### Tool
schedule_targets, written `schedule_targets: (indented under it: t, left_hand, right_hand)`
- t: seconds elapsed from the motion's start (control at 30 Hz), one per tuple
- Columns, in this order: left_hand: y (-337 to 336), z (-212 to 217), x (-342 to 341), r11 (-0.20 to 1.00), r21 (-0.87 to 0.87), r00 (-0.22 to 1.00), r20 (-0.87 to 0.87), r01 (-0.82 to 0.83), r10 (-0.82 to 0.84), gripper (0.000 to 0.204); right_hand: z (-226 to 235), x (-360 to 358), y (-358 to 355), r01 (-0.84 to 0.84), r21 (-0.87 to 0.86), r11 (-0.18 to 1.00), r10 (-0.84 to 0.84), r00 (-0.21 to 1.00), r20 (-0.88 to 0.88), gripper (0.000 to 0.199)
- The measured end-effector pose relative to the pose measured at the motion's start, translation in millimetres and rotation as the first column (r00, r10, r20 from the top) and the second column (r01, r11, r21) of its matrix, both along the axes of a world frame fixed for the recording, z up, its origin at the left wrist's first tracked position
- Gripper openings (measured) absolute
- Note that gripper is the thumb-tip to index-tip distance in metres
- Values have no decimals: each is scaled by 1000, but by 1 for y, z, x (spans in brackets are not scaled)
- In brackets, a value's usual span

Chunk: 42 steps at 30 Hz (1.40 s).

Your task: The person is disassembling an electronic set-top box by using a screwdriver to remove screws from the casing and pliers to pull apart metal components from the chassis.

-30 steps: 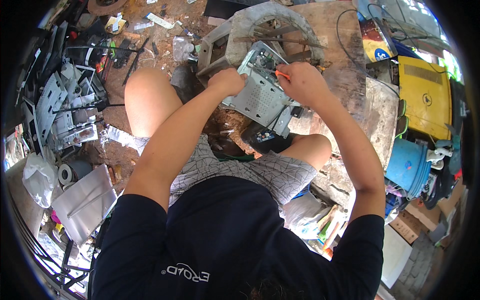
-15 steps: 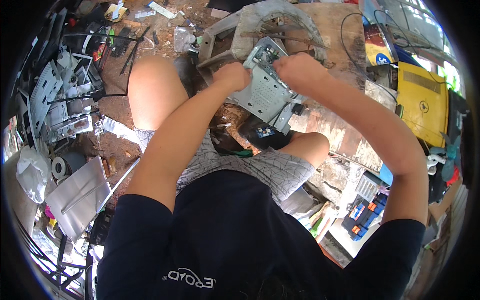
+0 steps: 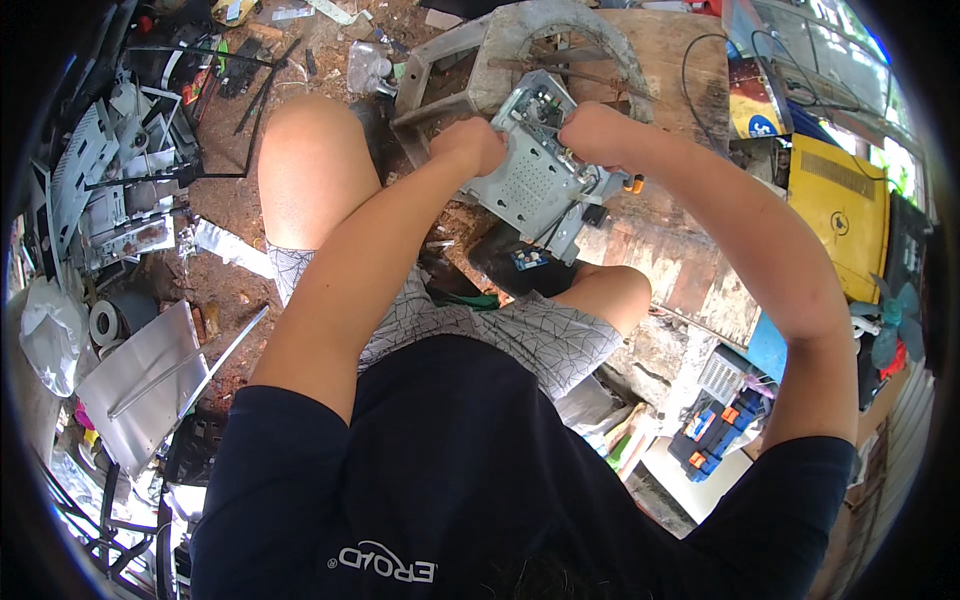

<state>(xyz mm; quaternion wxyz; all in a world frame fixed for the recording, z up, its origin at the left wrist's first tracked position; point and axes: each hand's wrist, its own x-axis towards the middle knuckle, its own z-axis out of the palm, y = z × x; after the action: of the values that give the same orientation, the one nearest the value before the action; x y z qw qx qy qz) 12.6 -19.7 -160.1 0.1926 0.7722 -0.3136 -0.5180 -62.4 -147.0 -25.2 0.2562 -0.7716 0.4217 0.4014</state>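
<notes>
A grey metal chassis (image 3: 522, 185) with punched holes lies tilted in front of me, against a worn wooden frame. Its upper end bears a circuit board (image 3: 543, 108) with small parts. My left hand (image 3: 470, 147) is closed on the chassis's left edge. At the board's right side, my right hand (image 3: 598, 135) is closed round a screwdriver. The yellow-and-black handle end (image 3: 634, 184) sticks out below that hand, and a thin shaft points toward the board. Most of the handle is hidden by my fingers. A black connector (image 3: 595, 215) hangs at the chassis's lower right corner.
Behind the chassis stands a weathered frame with a curved rim (image 3: 485, 50). A wooden board (image 3: 680, 90) lies to the right, near a yellow metal panel (image 3: 838, 220). Scrap metal parts (image 3: 125, 190) are heaped at left. A small blue circuit board (image 3: 530, 259) lies below the chassis.
My right hand has shifted slightly right and turned, and the yellow-and-black handle end now shows below it. My left hand keeps its grip on the chassis, which has hardly moved.
</notes>
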Motion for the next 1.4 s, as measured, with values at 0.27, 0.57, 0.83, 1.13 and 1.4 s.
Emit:
schedule_targets:
  t: [0.27, 0.57, 0.83, 1.13, 1.4]
  left_hand:
    - [2, -3, 1, 998, -56, 999, 22, 43, -42, 54]
    - [2, -3, 0, 998, -51, 999, -10, 43, -43, 54]
    - [0, -12, -2, 998, -44, 999, -26, 46, -48, 54]
    - [-3, -4, -3, 999, -12, 999, 28, 34, -34, 54]
    - [1, -4, -3, 999, -36, 1000, 25, 8, -8, 54]
  right_hand:
    - [-5, 14, -8, -817, -16, 576, 808, 572, -145, 24]
    - [12, 24, 22, -990, -113, 82, 958, 109, -266, 17]
    - [20, 2, 16, -583, -401, 707, 694, 681, 233, 22]
    - [31, 3, -10, -316, -38, 948, 317, 948, 29, 24]
    - [37, -6, 31, -793, -409, 452, 811, 556, -182, 21]
